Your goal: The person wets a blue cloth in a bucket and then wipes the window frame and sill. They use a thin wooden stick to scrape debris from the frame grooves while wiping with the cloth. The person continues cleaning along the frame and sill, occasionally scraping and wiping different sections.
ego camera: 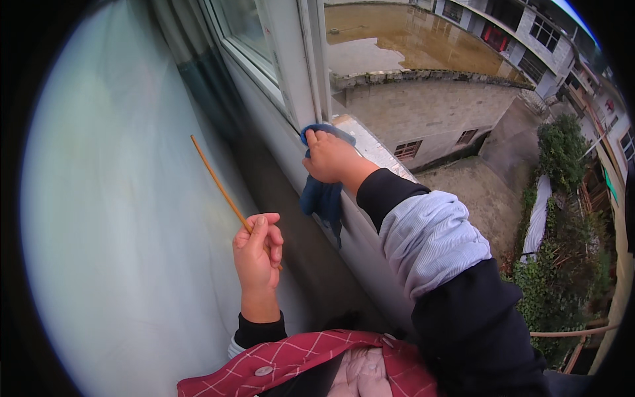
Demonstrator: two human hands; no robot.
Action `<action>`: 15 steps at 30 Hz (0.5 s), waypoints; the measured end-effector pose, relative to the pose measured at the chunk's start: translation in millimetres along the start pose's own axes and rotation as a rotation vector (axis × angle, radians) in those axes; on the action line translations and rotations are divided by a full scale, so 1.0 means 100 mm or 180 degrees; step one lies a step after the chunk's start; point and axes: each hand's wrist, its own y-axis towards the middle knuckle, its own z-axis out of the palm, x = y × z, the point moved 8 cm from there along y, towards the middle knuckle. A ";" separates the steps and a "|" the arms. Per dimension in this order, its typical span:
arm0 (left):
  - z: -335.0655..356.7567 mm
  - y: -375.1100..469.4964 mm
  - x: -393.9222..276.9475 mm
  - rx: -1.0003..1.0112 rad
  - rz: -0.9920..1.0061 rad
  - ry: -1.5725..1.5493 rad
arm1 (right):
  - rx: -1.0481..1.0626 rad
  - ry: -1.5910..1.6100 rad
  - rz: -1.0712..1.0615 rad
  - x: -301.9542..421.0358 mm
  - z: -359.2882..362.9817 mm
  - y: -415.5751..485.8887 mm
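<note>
My left hand (pixel 258 248) grips a thin wooden stick (pixel 218 181), which slants up and to the left, its far end free in the air. My right hand (pixel 330 156) presses a blue cloth (pixel 322 198) on the window sill, at the foot of the white window frame (pixel 287 64). Part of the cloth hangs down over the inner wall below the sill. The fingers of my right hand lie on top of the cloth, near the frame's lower track, and whatever is under the cloth is hidden.
The window is open on the right, with an outer ledge (pixel 369 141) and a drop to a yard (pixel 466 198) below. A grey and teal curtain (pixel 208 84) hangs beyond the window. Pale fabric (pixel 124 223) fills the left side.
</note>
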 end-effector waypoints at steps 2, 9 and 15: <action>0.02 -0.10 0.01 0.0021 -0.0008 0.0035 | 0.0139 -0.0031 0.0015 0.02 -0.01 -0.12; 0.34 -0.34 0.06 0.0329 -0.0028 -0.0174 | 0.0105 0.0051 -0.0123 0.06 -0.29 -1.52; 1.04 -0.83 0.09 0.0982 0.0023 -0.0351 | 0.0058 -0.0020 0.0343 0.23 -0.71 -3.20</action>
